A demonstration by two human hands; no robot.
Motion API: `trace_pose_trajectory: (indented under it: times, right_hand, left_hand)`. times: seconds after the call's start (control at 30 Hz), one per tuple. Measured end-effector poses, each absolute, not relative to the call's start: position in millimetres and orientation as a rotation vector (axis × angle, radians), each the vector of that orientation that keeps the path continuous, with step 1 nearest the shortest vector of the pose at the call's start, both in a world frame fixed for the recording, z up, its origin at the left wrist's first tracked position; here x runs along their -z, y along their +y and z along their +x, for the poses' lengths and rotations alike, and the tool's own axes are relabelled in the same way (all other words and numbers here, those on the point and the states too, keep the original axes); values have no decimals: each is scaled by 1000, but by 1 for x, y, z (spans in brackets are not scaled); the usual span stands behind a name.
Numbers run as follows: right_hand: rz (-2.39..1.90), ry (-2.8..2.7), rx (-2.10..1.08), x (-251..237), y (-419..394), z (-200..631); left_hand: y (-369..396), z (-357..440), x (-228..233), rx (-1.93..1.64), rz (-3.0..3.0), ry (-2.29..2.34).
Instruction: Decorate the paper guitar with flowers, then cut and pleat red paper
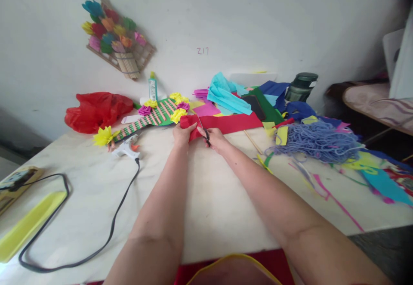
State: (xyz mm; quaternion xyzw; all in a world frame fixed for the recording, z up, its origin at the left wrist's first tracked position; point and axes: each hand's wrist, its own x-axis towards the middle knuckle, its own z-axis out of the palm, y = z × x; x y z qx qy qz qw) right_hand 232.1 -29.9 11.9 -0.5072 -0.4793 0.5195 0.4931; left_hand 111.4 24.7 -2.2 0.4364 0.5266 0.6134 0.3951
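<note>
A long strip of red crepe paper (232,123) lies across the table in front of me. My left hand (183,134) pinches its left end between thumb and fingers. My right hand (213,138) grips a pair of scissors (206,136) by the dark handles, and their blades reach up over the red strip just right of my left hand. Whether the blades are cutting cannot be made out. Just behind my hands lies a green guitar-shaped piece (161,112) with pink strips, yellow and purple paper flowers.
A white glue gun (127,149) with a black cord lies left of my hands. Red plastic (98,110) and a glue bottle (152,88) are behind it. To the right are blue yarn (318,140), cyan crepe paper (226,94), paper scraps, a stick (253,141) and a dark jar (302,88).
</note>
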Motion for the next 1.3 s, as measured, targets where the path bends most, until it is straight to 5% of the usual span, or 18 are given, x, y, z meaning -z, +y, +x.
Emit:
trace_pose_trajectory:
  times: [1.3]
  right_hand:
    - [-1224,-1110,-1244,-9,-23,237]
  left_hand:
    - [26,112,3,-1502,1139,1263]
